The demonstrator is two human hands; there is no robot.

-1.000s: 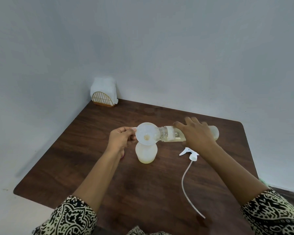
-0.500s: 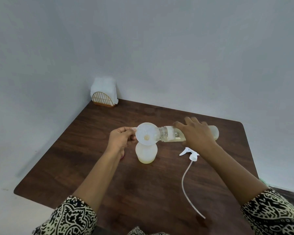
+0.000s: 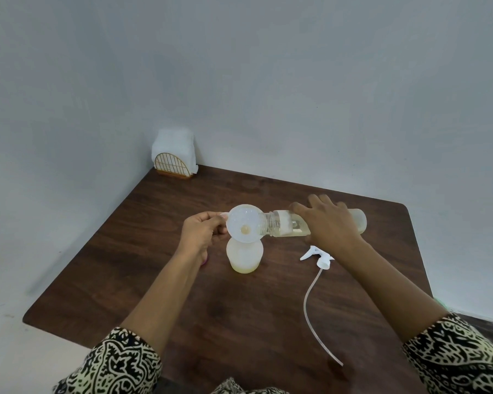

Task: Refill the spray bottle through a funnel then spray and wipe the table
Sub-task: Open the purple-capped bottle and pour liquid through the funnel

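One table point(image 3: 182, 294). One refill bottle point(image 3: 356, 220), horizontal, right hand point(image 3: 329, 223) clamped on it, mouth at one funnel point(image 3: 246, 223). Funnel sits in one spray bottle point(image 3: 244, 255), mid-table; left hand point(image 3: 202, 233) fingers pinch the funnel rim. One sprayer head point(image 3: 319, 256) with tube lies just right. No legible labels.

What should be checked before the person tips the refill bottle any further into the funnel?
1. Funnel seated in the spray bottle: ok.
2. Left hand steadying the funnel's rim: ok.
3. Right hand gripping the refill bottle, mouth over the funnel: ok.
4. Room left in the spray bottle: ok, liquid shows only near its base.
5. Trigger head and its tube out of the pour's way on the table: ok.
6. Spills on the table: cannot tell.
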